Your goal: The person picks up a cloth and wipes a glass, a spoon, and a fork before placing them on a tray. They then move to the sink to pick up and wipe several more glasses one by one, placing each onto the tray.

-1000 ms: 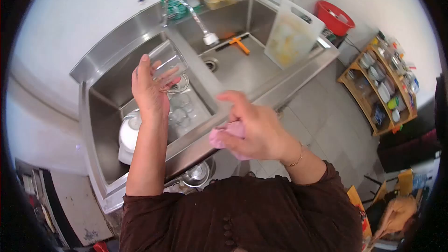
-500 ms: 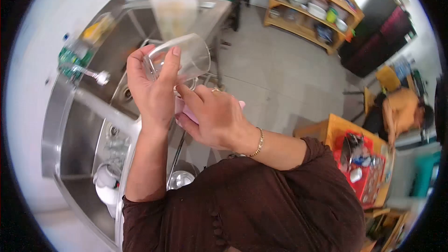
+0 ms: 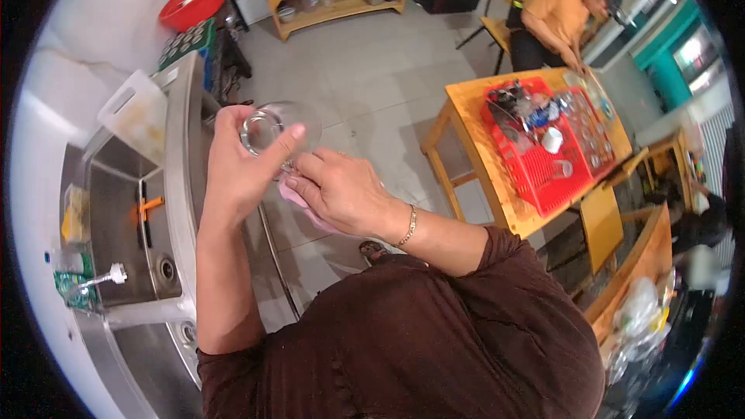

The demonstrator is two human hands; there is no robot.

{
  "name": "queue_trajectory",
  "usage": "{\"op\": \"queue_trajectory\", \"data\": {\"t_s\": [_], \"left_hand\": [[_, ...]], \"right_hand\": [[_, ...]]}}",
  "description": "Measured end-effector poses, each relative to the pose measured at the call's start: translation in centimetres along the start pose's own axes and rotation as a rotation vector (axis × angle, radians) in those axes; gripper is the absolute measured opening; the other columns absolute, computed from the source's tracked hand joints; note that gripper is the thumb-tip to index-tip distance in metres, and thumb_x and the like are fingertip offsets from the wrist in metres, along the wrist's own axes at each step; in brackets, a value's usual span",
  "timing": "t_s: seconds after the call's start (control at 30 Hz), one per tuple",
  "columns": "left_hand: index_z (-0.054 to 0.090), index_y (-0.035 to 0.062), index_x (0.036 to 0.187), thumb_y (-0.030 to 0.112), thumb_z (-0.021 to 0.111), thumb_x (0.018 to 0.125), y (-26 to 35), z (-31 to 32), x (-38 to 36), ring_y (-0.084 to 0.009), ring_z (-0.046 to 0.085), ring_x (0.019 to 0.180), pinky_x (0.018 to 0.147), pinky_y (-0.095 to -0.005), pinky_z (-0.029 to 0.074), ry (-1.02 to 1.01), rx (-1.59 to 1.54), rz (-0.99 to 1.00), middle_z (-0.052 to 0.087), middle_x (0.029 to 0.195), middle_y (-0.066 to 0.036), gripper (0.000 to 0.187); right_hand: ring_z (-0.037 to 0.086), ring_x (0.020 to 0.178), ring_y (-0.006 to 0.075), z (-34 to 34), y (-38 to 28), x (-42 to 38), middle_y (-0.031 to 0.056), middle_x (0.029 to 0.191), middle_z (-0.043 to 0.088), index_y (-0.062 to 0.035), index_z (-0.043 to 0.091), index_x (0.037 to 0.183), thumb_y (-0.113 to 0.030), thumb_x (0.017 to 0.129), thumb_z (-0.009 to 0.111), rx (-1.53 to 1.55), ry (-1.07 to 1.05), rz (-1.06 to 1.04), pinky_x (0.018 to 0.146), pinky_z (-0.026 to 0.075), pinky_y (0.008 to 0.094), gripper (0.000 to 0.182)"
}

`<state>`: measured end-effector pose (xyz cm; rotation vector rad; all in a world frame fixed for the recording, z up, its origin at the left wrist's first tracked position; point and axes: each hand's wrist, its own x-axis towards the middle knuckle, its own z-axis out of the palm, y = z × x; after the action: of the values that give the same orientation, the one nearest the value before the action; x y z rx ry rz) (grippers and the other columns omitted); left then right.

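Steel sink [image 3: 180,186] to the left of the fingers [image 3: 312,167]. Wooden counter [image 3: 459,97] well to their right. Wooden shelf [image 3: 341,17] well beyond them, stacked with bowls. Person [image 3: 560,14] in an orange top, bent forward at the counter, far off to the right. Red basket [image 3: 547,186] on the counter, nearer. White cutting board [image 3: 138,118] at the sink, left of the fingers. Clear glass [image 3: 307,118] tilted in the left hand [image 3: 237,167], fingers curled round it. Pink cloth [image 3: 293,195] bunched in the right hand [image 3: 345,192], fingers closed on it, right beside the glass.
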<state>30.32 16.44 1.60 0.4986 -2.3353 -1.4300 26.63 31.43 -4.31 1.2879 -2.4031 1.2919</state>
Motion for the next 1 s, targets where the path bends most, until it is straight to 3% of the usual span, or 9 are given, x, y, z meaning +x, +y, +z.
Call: {"op": "queue_trajectory", "data": {"t_s": [0.03, 0.2, 0.27, 0.37, 0.5, 0.8, 0.87, 0.97, 1.0], "left_hand": [[0.046, -0.0033, 0.108, 0.033, 0.081, 0.066, -0.2, 0.4, -0.3, -0.0161, 0.053, 0.082, 0.064, -0.0235, 0.046, -0.076, 0.094, 0.131, 0.05, 0.095, -0.01, 0.066], [0.048, 0.0024, 0.119, 0.019, 0.084, 0.059, 1.6, 0.3, -1.5, -0.0092, 0.05, 0.074, 0.06, -0.0266, 0.047, -0.562, -0.047, -0.025, 0.047, 0.098, -0.009, 0.071], [0.048, 0.0035, 0.12, 0.017, 0.085, 0.056, 1.8, 0.2, -1.5, -0.0112, 0.051, 0.076, 0.063, -0.0278, 0.047, -0.664, 0.087, 0.051, 0.047, 0.098, -0.009, 0.074], [0.048, 0.0054, 0.122, 0.016, 0.086, 0.05, 1.9, 1.3, -1.4, -0.0171, 0.053, 0.086, 0.073, -0.0311, 0.047, -0.798, 0.28, 0.239, 0.048, 0.101, -0.009, 0.081], [0.05, 0.0074, 0.122, 0.017, 0.087, 0.044, 0.3, 4.7, -0.8, -0.0255, 0.049, 0.112, 0.094, -0.036, 0.04, -0.947, 0.212, 0.588, 0.052, 0.115, -0.011, 0.087], [0.056, 0.004, 0.111, 0.015, 0.085, 0.045, -0.1, 12.5, 1.6, -0.019, 0.051, 0.108, 0.092, -0.0327, 0.039, -1.173, -0.116, 0.356, 0.054, 0.117, -0.008, 0.073], [0.058, 0.0034, 0.107, 0.014, 0.083, 0.046, -1.1, 14.0, 3.0, -0.02, 0.053, 0.105, 0.089, -0.0314, 0.042, -1.183, -0.195, 0.375, 0.055, 0.114, -0.007, 0.067], [0.058, 0.0006, 0.106, 0.016, 0.082, 0.045, -2.6, 16.3, 4.4, -0.0213, 0.053, 0.106, 0.089, -0.0347, 0.043, -1.309, -0.566, 0.122, 0.052, 0.119, -0.009, 0.067], [0.058, 0.0, 0.107, 0.018, 0.082, 0.045, -2.8, 17.1, 4.5, -0.0221, 0.053, 0.107, 0.09, -0.0357, 0.042, -1.353, -0.755, 0.012, 0.051, 0.122, -0.01, 0.069]], "right_hand": [[0.056, 0.069, 0.032, 0.0, 0.5, -1.0, 0.012, 0.076, 0.055, -0.0078, 0.055, 0.088, -0.024, 0.088, 0.054, 0.072, -0.008, 0.028, 0.061, 0.045, 0.0419, 0.016], [0.054, 0.064, 0.0204, -2.0, 0.6, -5.2, 0.0082, 0.071, 0.053, -0.005, 0.05, 0.084, -0.022, 0.09, 0.054, 0.332, -0.118, 0.226, 0.058, 0.043, 0.0345, 0.019], [0.046, 0.066, 0.0088, -2.9, 1.0, -6.8, 0.0014, 0.071, 0.049, -0.0041, 0.049, 0.083, -0.02, 0.092, 0.054, 0.575, -0.238, 0.357, 0.059, 0.04, 0.0266, 0.019], [0.041, 0.071, 0.0033, -3.8, 2.5, -9.1, -0.0036, 0.074, 0.048, -0.0037, 0.049, 0.084, -0.019, 0.093, 0.054, 0.756, -0.307, 0.383, 0.062, 0.038, 0.0217, 0.018], [0.041, 0.073, 0.003, -5.8, 3.1, -11.2, -0.0048, 0.078, 0.049, -0.0033, 0.052, 0.086, -0.018, 0.093, 0.054, 0.839, -0.358, 0.427, 0.065, 0.038, 0.0209, 0.016], [0.045, 0.079, 0.0047, -12.1, 6.2, -12.6, -0.0018, 0.079, 0.051, -0.0015, 0.055, 0.093, -0.022, 0.089, 0.061, 0.719, -0.254, 0.368, 0.072, 0.04, 0.0228, 0.021], [0.046, 0.076, 0.0049, -13.9, 7.5, -12.8, -0.0014, 0.079, 0.053, -0.0022, 0.056, 0.092, -0.027, 0.089, 0.061, 0.704, -0.258, 0.479, 0.068, 0.041, 0.0225, 0.026], [0.048, 0.072, 0.0065, -16.1, 9.7, -12.7, -0.0004, 0.076, 0.054, -0.003, 0.055, 0.091, -0.033, 0.091, 0.056, 0.59, -0.143, 0.741, 0.061, 0.041, 0.0236, 0.03], [0.057, 0.077, 0.0253, -17.0, 9.9, -12.4, 0.0149, 0.081, 0.057, 0.0003, 0.055, 0.089, -0.044, 0.089, 0.049, 0.33, -0.081, 0.795, 0.069, 0.044, 0.0355, 0.045]]}}
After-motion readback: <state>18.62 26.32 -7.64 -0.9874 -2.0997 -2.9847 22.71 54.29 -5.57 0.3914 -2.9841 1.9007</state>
